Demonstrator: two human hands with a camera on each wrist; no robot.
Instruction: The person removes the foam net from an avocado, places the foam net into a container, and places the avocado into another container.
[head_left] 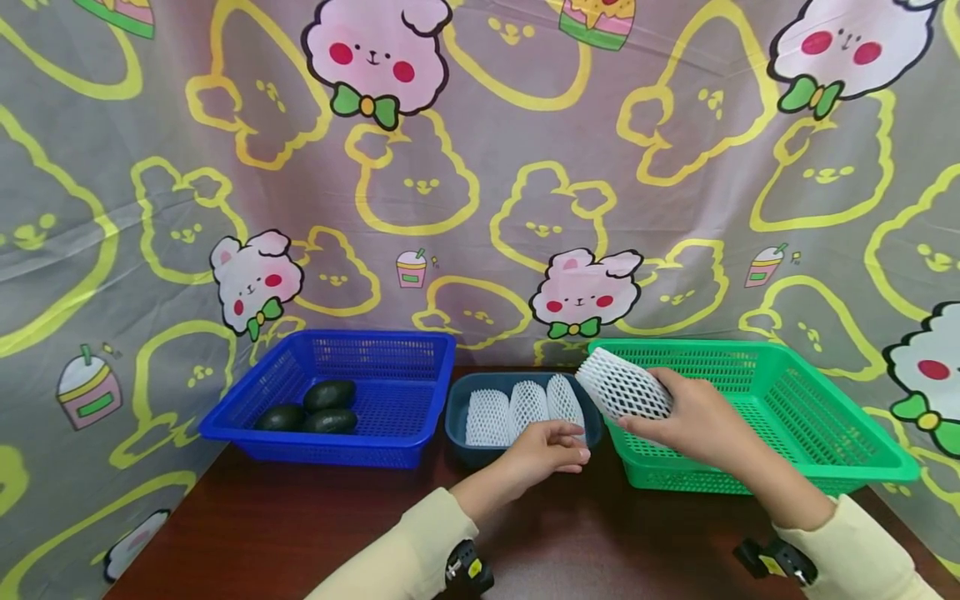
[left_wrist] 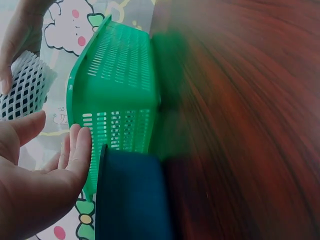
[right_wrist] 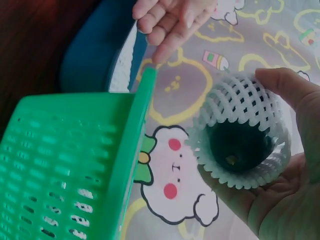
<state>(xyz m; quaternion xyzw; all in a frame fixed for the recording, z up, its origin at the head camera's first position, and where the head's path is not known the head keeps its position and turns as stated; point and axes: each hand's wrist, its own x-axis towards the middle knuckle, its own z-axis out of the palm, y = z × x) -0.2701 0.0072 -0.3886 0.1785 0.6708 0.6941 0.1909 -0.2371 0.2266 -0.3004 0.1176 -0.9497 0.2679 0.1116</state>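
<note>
My right hand (head_left: 701, 417) grips a white foam net sleeve (head_left: 624, 385) over the near left rim of the green basket (head_left: 675, 475). Inside that sleeve sits a dark green avocado (right_wrist: 239, 150), its end showing at the net's opening in the right wrist view. The left hand (head_left: 543, 457) is held with loose fingers in front of a small dark blue bin (head_left: 459, 450) and holds nothing. Three white foam net sleeves (head_left: 488, 418) lie side by side in the bin; the left hand partly hides them in the head view.
At the left stands a blue slotted basket (head_left: 420, 457) with three dark green avocados (head_left: 330, 395) in it. All containers rest on a dark red-brown wooden table (head_left: 315, 517). Behind them hangs a cartoon-printed cloth (head_left: 465, 250).
</note>
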